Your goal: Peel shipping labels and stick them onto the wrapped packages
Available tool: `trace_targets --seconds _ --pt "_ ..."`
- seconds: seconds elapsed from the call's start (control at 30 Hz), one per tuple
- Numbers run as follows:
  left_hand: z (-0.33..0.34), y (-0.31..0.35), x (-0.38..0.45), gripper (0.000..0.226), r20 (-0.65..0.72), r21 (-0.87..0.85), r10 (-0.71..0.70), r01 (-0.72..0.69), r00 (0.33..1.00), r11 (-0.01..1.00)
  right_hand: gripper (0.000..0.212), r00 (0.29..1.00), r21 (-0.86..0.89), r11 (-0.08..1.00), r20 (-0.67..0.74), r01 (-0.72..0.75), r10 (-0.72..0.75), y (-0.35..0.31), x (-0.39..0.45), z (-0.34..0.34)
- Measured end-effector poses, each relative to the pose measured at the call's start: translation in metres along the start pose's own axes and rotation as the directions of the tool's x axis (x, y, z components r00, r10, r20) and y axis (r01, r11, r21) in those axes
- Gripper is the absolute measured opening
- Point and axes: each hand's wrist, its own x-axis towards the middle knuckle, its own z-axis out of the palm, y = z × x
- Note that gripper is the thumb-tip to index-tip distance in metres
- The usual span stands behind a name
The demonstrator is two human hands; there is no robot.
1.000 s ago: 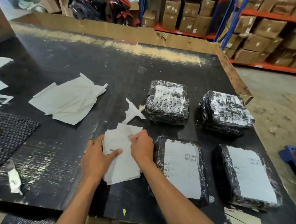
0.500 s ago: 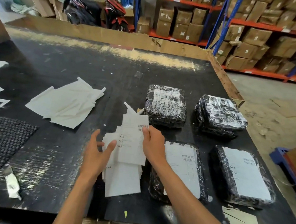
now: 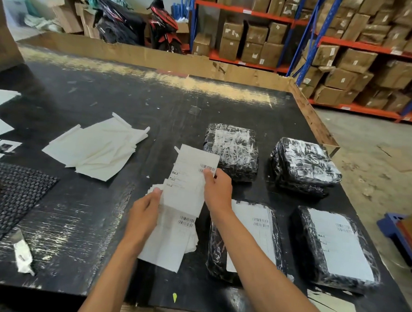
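1. While the right hand (image 3: 218,189) pinches the top label (image 3: 193,177) near its barcode corner, thumb and fingers closed on the sheet, the left hand (image 3: 144,215) grips the left edge of the stack of labels (image 3: 169,241) with its thumb on top and its fingers hidden underneath.
2. That top label stands lifted and tilted away from the stack, which rests on the black table (image 3: 73,219) just left of the near packages.
3. Four wrapped packages lie to the right: the near left package (image 3: 250,234) and near right package (image 3: 335,245) each carry a flat white label, while the far left package (image 3: 232,152) and far right package (image 3: 304,167) show only crinkled wrap over pale patches, so they seem to be the ones still waiting.
4. To separate cleanly, I judge it best to keep the left thumb pressed on the sheets below and draw the top one off at a low angle, so no second sheet follows.
5. Whether the backing has parted from the adhesive cannot be told; starting the peel at a corner should avoid tearing.
6. Spent backing sheets (image 3: 95,148) lie well to the left, a sensible place for the next discard.
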Motion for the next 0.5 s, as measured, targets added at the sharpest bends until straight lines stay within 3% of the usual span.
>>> trace_targets --seconds 0.13,0.3,0.5 --pt "0.001 0.017 -0.006 0.019 0.008 -0.178 0.08 -0.077 0.997 0.981 0.035 1.0 0.033 0.999 0.024 0.0 -0.001 -0.003 -0.001 -0.008" --pt "-0.003 0.029 -0.015 0.02 0.152 -0.462 -0.013 0.083 0.988 0.883 0.034 1.0 0.09 0.996 -0.006 -0.021 0.021 -0.004 0.0 -0.019" --pt "0.002 0.038 -0.024 0.022 0.184 -0.581 -0.007 0.114 0.983 0.806 0.04 0.997 0.155 0.986 -0.035 -0.057 0.063 -0.001 0.004 -0.035"
